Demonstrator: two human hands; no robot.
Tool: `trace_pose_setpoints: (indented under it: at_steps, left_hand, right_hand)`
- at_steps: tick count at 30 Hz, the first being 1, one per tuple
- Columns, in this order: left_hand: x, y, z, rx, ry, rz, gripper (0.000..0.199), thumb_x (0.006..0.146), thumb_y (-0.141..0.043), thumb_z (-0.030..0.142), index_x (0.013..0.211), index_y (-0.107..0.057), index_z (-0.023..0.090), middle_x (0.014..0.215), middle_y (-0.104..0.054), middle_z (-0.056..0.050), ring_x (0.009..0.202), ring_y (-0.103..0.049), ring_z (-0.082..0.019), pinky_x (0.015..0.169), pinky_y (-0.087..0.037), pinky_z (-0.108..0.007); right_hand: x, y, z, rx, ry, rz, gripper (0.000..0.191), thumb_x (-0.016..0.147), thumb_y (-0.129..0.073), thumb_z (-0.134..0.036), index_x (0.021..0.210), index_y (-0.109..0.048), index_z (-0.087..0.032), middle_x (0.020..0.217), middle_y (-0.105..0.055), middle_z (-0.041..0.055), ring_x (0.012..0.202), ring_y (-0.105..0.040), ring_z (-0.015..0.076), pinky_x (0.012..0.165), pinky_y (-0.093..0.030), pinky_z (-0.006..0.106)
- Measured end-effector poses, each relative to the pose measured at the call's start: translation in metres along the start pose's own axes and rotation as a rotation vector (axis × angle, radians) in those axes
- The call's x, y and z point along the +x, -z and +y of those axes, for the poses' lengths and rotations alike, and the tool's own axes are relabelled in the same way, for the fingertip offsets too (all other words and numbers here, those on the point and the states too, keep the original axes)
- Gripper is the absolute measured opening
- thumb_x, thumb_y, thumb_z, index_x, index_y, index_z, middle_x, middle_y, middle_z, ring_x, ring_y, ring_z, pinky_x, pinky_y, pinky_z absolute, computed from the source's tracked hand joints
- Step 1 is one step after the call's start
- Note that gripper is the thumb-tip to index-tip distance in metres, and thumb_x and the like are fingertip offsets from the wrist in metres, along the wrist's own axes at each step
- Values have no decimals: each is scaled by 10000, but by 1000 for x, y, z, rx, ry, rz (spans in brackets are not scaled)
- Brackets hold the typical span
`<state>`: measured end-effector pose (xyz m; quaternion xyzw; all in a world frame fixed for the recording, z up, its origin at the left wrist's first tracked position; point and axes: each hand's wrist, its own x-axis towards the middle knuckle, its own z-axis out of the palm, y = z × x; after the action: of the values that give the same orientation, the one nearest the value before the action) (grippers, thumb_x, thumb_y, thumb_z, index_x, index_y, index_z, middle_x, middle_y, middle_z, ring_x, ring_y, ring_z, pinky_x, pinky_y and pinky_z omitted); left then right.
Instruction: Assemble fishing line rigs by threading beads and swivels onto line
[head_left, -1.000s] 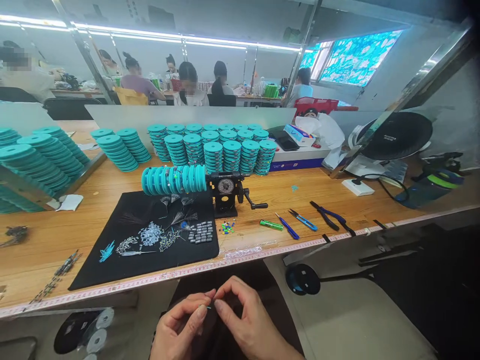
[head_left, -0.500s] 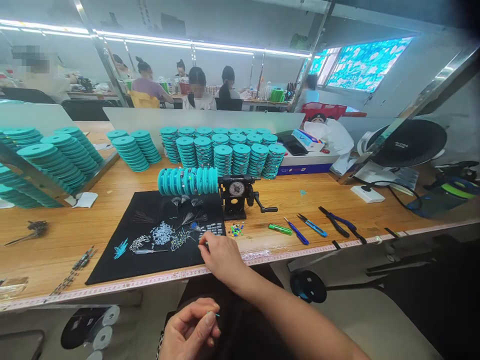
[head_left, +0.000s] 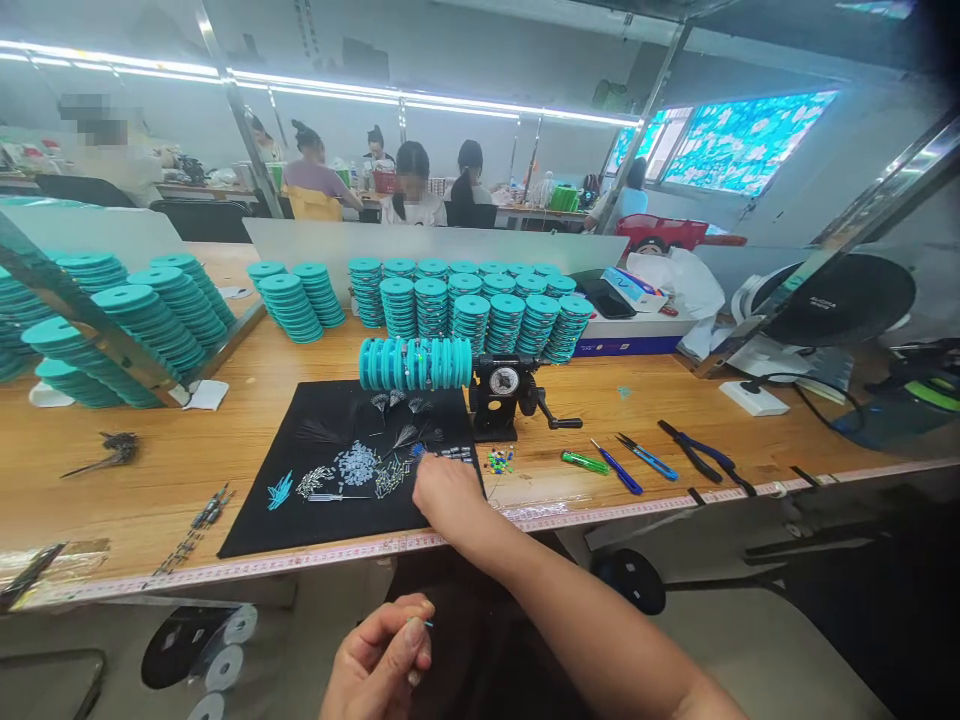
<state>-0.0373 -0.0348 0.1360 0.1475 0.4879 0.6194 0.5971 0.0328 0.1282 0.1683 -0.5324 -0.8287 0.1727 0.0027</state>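
My left hand (head_left: 382,655), low in front of the table edge, is closed in a pinch on a thin teal stick (head_left: 428,624), of which only the tip shows. Over the right part of the black mat (head_left: 255,525) is my right hand (head_left: 448,495), fingers curled down and mostly hidden; what they hold, if anything, is out of sight. Grey cylinders (head_left: 456,454) and a small blue tuft (head_left: 418,451) lie beside its knuckles. Further left on the mat are pale blue beads (head_left: 357,464), small metal pieces (head_left: 315,481), teal sticks (head_left: 280,491) and dark bristle bundles (head_left: 406,435).
Behind the mat, a hand-cranked winder (head_left: 499,392) carries a row of teal spools (head_left: 416,364). Stacked spools (head_left: 470,322) stand behind it. Coloured beads (head_left: 499,460), a green tool (head_left: 584,462), a blue pen-like tool (head_left: 616,467), snips (head_left: 646,457) and pliers (head_left: 697,452) lie right.
The view has shifted, so the table appears further right. My right hand has moved forward and left over the mat, its fingers now turned down. My left hand keeps its pinch.
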Motion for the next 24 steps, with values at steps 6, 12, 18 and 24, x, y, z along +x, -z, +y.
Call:
trace_pose_setpoints:
  at_steps: [6,12,18,24]
  left_hand:
    - [2,-4,5,-204,182,-35,309,498,-931,328,667,-778,119,765,-659,-43,524,-441,-24,469,-369,-116]
    - [0,-18,-4,-314,263,-108,247,561,-916,264,692,-772,113,864,-711,-64,514,-460,3,483,-387,-95]
    - [0,-31,-13,-351,296,-173,240,533,-930,256,657,-761,139,809,-747,-62,473,-511,3,448,-364,-87]
    - [-6,-40,-13,-349,316,-183,238,565,-916,245,675,-731,142,705,-704,-21,474,-513,-4,448,-346,-93]
  right_hand:
    - [-58,6,43,194,82,124,110,867,-516,-78,823,-577,-158,820,-654,60,786,-616,184,695,-459,270]
    - [-114,0,63,1049,101,85,94,899,-559,-252,953,-580,-178,760,-639,9,723,-607,159,685,-482,271]
    - [-139,-10,73,1227,1,123,200,871,-657,-386,912,-700,-195,807,-688,60,775,-642,210,730,-505,307]
    - [-154,-17,75,1284,82,256,104,853,-697,-300,815,-693,-204,789,-701,51,741,-667,189,682,-534,254]
